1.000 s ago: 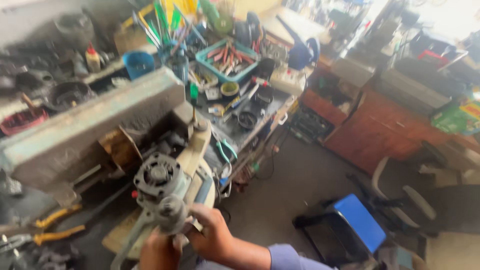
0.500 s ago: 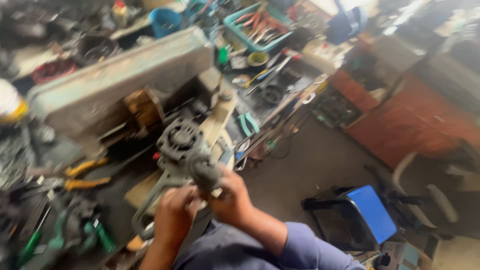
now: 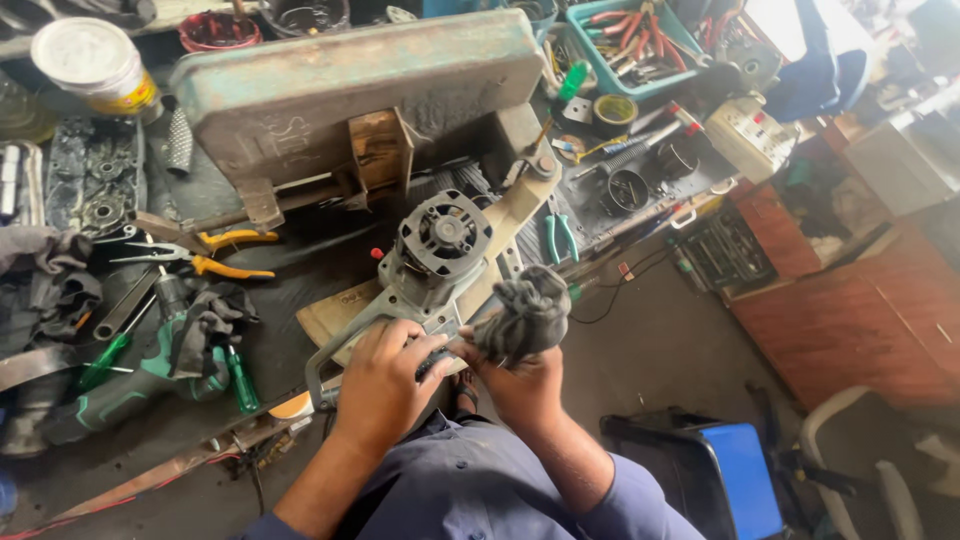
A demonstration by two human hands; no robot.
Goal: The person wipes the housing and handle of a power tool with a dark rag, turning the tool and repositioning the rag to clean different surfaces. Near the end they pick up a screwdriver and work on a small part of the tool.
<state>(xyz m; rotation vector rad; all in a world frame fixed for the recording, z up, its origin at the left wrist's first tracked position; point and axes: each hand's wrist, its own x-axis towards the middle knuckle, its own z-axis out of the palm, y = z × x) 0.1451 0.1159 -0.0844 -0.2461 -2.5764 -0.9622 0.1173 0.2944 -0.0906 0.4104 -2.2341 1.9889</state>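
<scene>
A grey power-tool motor housing point(image 3: 437, 250) with a round open end lies at the workbench's front edge. My left hand point(image 3: 385, 385) grips its handle end from above. My right hand point(image 3: 518, 375) is closed on a bunched dark grey rag point(image 3: 524, 315), held against the right side of the housing. Both forearms wear blue-grey sleeves at the bottom of the view.
A large worn green metal machine point(image 3: 350, 85) stands behind the housing. Yellow-handled snips point(image 3: 200, 258), a green cordless drill point(image 3: 140, 375), screwdrivers, green pliers point(image 3: 560, 235) and a white bucket point(image 3: 95, 65) crowd the bench. A teal tray of tools point(image 3: 640, 45) sits far right. A blue stool point(image 3: 730, 475) stands below right.
The view has tilted down and closer onto the bench. My right hand now holds a grey rag against the housing, and my left hand has shifted up onto the handle.
</scene>
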